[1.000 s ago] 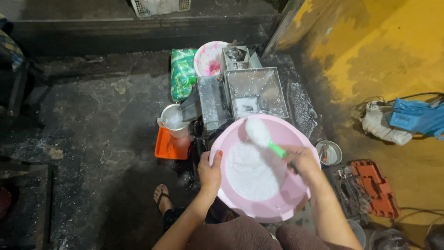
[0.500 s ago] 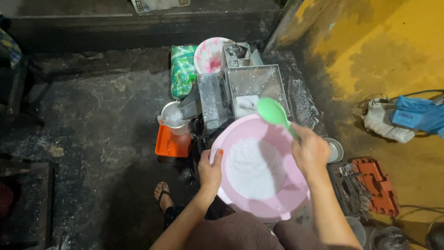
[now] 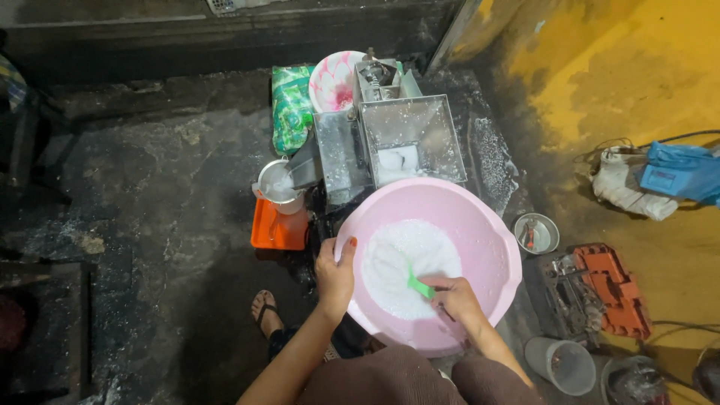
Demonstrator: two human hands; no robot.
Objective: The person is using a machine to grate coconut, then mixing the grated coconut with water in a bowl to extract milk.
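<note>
Head view, looking down at the dark concrete floor (image 3: 150,195). Far left, the floor is bare and dusted with white flecks; my sandalled foot (image 3: 264,309) stands at its lower middle. Next comes an orange tray (image 3: 277,229) with a small metal cup (image 3: 276,184) under the spout of a steel grinding machine (image 3: 352,150). Behind these lie a green patterned packet (image 3: 291,105) and a pink-and-white bowl (image 3: 334,79). The machine's square hopper (image 3: 409,139) holds a little white material.

My left hand (image 3: 335,271) is clenched over the near left rim of the pink plastic basin (image 3: 487,240), thumb inside, fingers outside. The basin sits tilted toward me, its far rim just below the hopper, and carries a mound of white grated material (image 3: 401,266), moist-looking and loose. My right hand (image 3: 456,296) is inside the basin, closed on a green plastic scoop (image 3: 420,285) whose blade is buried in the mound.

I judge the basin light and somewhat flexible, its load making it bottom-heavy and its wet wall possibly slippery; the rolled rim is the place to hold. The scoop is stiff and light, held by its handle.

To the right: a small metal bowl (image 3: 536,232), an orange tool case (image 3: 604,292), a grey cup (image 3: 562,364), and blue and white cloth (image 3: 652,176) by the yellow wall (image 3: 600,67).
</note>
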